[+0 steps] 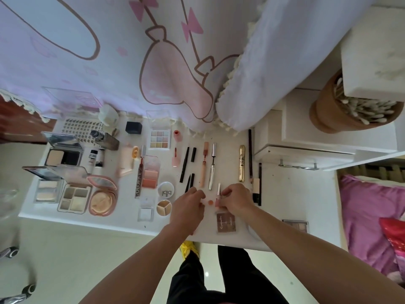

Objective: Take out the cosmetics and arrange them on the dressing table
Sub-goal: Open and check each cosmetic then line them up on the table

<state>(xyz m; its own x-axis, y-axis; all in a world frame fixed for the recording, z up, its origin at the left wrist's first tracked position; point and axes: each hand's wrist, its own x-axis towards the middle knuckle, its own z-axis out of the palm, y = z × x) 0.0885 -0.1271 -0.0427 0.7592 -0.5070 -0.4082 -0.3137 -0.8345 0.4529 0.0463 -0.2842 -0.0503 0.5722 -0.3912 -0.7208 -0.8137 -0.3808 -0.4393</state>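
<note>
view: head
surface: white desk (122,224) under a pink-print cloth (153,62); open palettes (74,198) on the left, pens (184,164) and tubes in rows at centre.
task thing: small pink tube (217,203) by the front edge, right between your hands, just behind the brown palette (226,222).
right hand (235,199): fingertips pinching the tube. It's the nearer hand.
left hand (189,207): fingers curled beside an orange round bit (210,202) at the tube's left. Can't tell if it grips anything.
tube axis: mostly hidden by your fingers, can't tell.
row axis: silver wand (212,172), peach tube (203,170) and gold mascara (241,163) all lie front-to-back.
slot: the gap between wand and mascara is straight ahead of your right hand. My read is that the tube goes there, laid parallel to the row.
</note>
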